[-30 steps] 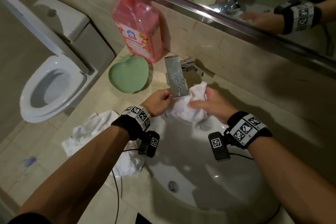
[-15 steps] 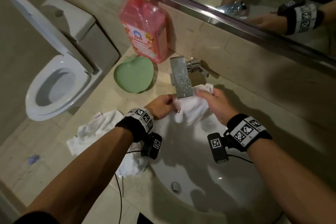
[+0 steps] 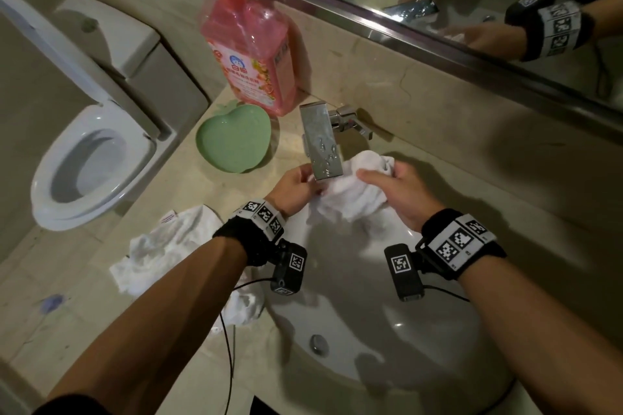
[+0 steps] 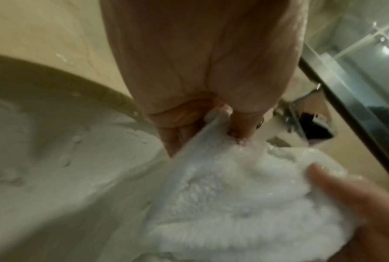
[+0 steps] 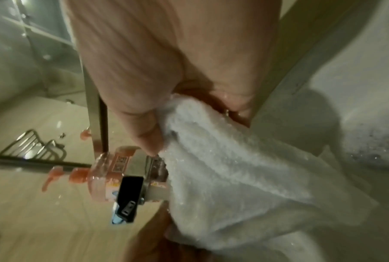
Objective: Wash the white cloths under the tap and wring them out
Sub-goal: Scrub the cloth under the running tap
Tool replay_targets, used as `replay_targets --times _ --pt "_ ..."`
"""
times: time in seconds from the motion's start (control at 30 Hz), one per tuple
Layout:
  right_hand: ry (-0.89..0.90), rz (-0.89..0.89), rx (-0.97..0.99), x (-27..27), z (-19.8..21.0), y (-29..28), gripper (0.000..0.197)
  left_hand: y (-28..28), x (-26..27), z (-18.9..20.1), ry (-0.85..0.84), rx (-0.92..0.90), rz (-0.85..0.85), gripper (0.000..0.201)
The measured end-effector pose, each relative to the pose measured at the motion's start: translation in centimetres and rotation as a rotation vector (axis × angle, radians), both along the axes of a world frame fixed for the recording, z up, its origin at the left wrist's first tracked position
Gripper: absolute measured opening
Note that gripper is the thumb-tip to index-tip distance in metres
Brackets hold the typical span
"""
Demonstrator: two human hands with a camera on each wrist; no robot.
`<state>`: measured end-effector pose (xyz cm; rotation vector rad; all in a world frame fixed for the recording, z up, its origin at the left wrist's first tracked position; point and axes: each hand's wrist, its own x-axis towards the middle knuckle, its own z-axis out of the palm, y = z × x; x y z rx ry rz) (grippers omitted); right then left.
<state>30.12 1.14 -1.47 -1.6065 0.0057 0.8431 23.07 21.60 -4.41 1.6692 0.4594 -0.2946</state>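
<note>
Head view: a white cloth (image 3: 350,192) is held bunched over the back of the basin (image 3: 371,330), directly below the tap (image 3: 322,141).
Left hand (image 3: 296,184): the cloth's hemmed left edge is pinched between thumb and curled fingers (image 4: 178,134) — shown close in the left wrist view.
Right hand (image 3: 397,192): the cloth's right end is gathered and gripped in the curled fingers, the thumb (image 5: 142,127) pressed against the wet terry.
Water: drops are seen on the tap and basin wall; a running stream cannot be made out.
Second cloth (image 3: 168,249): left crumpled on the counter (image 3: 101,330), left of the basin, partly hidden by the left forearm.
Counter items: a green dish (image 3: 232,138) and a pink soap bottle (image 3: 249,54) — both left of the tap.
Beyond: a toilet (image 3: 87,158) with the lid raised.
</note>
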Motion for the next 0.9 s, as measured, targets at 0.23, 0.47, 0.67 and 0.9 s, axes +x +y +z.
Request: replay_targets --times 0.23,0.47,0.67,0.9 --pt "-0.367 0.305 -0.377 -1.7 -1.2 1.8 0.034 1.8 -1.8 3.8 -0.142 0.119 -0.087 0.025" --pt "-0.307 0.398 -0.287 -2.5 -0.9 5.5 0.058 2.3 -1.5 4.3 0.027 0.068 -0.217 0.028" --pt "-0.315 0.425 -0.286 -1.8 -1.1 4.5 0.017 1.6 -0.7 2.8 0.013 0.212 -0.222 0.033" --pt "-0.213 0.074 -0.153 -0.1 -0.5 1.6 0.016 -0.6 -0.4 0.8 -0.027 0.069 -0.250 0.024"
